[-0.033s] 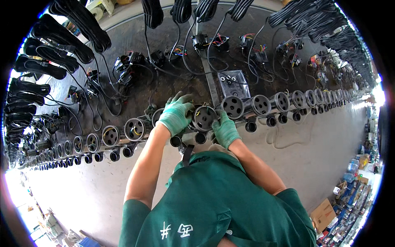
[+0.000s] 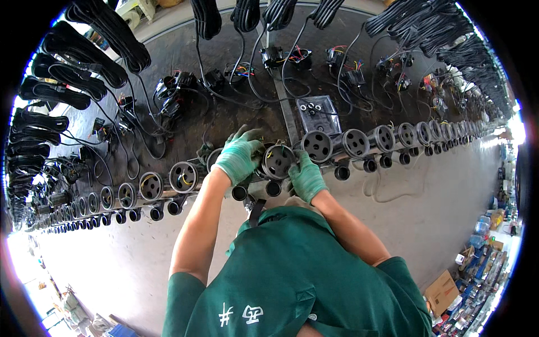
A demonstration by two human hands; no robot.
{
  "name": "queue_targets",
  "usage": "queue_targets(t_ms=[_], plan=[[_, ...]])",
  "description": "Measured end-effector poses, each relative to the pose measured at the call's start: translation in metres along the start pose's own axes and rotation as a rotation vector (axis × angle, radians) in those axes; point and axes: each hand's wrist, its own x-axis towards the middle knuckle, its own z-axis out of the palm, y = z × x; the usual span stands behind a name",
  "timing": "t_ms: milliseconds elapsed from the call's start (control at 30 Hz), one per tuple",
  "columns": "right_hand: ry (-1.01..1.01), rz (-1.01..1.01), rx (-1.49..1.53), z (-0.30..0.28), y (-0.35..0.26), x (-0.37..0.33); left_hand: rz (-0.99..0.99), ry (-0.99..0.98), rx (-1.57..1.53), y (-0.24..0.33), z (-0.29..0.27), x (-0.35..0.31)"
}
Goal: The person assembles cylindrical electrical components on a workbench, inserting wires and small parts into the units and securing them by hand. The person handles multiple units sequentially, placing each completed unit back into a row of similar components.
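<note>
A round black housing [image 2: 278, 162] with holes in its face and a thin yellow wire at its upper rim stands at the table's near edge. My left hand [image 2: 240, 155], in a green glove with dark fingertips, bends its fingers against the housing's left rim. On the other side, my right hand [image 2: 307, 176], gloved alike, grips the right rim, thumb low and fingers partly hidden behind it. Another round housing [image 2: 212, 159] is half covered by my left hand. Just right of the held one sits a similar housing [image 2: 316, 147].
Long rows of black housings [image 2: 184, 177] line the table edge on both sides. A clear-lidded box [image 2: 319, 114] with small round parts lies beyond my hands. Wired black parts [image 2: 272, 57] and bundled black cables [image 2: 206, 18] fill the far side. A cardboard box [image 2: 441, 292] stands at lower right.
</note>
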Motion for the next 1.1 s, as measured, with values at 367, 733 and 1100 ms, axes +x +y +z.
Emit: queue_targets(t_ms=[367,733,1100], plan=[[0.001,-0.054,0.15,0.007,0.03,0.012,0.109,-0.292,-0.068,-0.023,0.009,0.039],[0.01,-0.046,0.238,0.013,0.024,0.01,0.152,-0.318,-0.302,-0.021,-0.003,0.038],[-0.045,0.006,0.259,0.005,0.011,0.006,0.234,-0.26,-0.213,-0.027,-0.008,0.032]])
